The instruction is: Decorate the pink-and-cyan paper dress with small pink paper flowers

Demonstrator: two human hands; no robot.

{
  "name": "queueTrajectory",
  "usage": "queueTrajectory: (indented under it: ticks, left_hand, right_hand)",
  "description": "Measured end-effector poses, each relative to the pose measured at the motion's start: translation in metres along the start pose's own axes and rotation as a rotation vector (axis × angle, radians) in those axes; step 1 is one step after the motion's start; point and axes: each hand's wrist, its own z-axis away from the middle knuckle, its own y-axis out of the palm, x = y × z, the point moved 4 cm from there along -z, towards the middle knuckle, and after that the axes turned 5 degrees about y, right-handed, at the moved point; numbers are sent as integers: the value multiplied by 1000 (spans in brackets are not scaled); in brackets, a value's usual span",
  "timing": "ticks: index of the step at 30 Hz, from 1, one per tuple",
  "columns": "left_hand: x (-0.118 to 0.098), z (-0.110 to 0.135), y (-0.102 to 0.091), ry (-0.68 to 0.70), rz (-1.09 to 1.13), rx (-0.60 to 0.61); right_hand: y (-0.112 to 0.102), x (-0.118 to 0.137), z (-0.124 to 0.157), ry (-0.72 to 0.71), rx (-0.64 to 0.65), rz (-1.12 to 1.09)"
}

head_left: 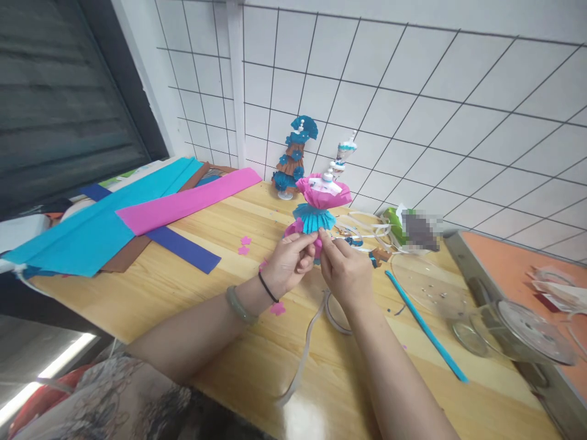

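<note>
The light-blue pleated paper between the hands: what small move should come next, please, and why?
Perhaps gently press the lower edge of the light-blue pleated paper, because the fingertips of the left hand and right hand are at that edge, and its pleats fan outward.

Left hand [290, 261] and right hand [347, 269] pinch, fingertips close together, at mid-frame.
The left arm [188, 330] slants in from the lower left, the right arm [397, 360] from the lower right.
</note>
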Motion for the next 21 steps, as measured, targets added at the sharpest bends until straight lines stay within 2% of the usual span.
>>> queueTrajectory:
  ticks: [9,14,17,21]
  left_hand:
    - [-3,-2,2,61,-106,-50]
    - [-3,-2,2,76,-136,-20]
    - [-3,-2,1,70,-152,-15]
    - [-2,-3,1,75,-152,-10]
  right_hand:
    - [-2,-3,-4,236,25,-444]
    - [1,-9,-4,525,44,-842]
    - [3,-11,-4,692,97,-978]
    - [2,-12,-5,788,117,-1100]
